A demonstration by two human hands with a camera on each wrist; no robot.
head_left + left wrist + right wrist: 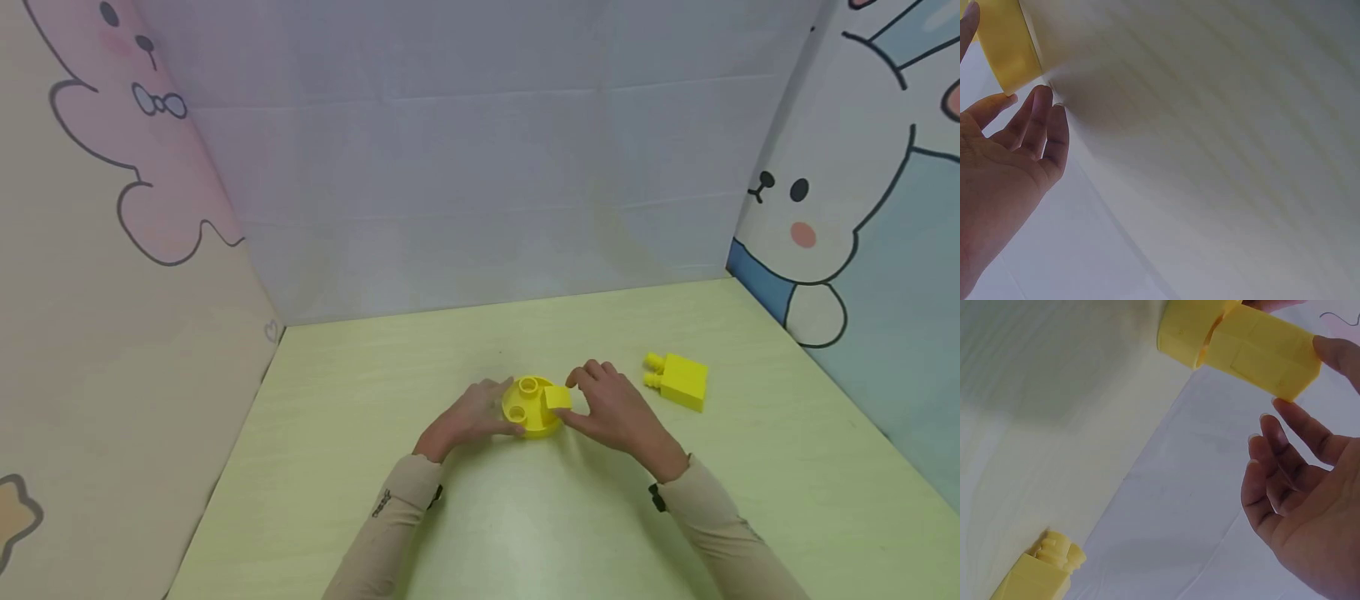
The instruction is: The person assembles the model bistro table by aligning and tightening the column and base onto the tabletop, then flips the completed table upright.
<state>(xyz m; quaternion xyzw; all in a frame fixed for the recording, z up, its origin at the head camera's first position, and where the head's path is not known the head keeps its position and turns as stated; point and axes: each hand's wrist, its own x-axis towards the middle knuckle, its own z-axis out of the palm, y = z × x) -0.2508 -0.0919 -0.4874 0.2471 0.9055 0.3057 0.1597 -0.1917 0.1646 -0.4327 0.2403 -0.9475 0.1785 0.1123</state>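
A round yellow base (531, 403) with raised hollow pegs on its upper face sits on the table. My left hand (476, 412) grips it from the left, thumb and a finger on opposite sides of its rim. Toward the base's right side stands a blocky yellow piece (1260, 350). My right hand (611, 408) pinches that piece near its top between thumb and index finger, the other fingers bent loosely below. In the right wrist view the piece rises from the base, and a thin gap shows between part of it and the rim. How deep it sits is hidden.
Right of my right hand, a yellow rectangular block (682, 382) with two round pegs lies on the table (360, 400). A pale wall (487, 183) stands at the back, and cartoon-printed panels flank both sides.
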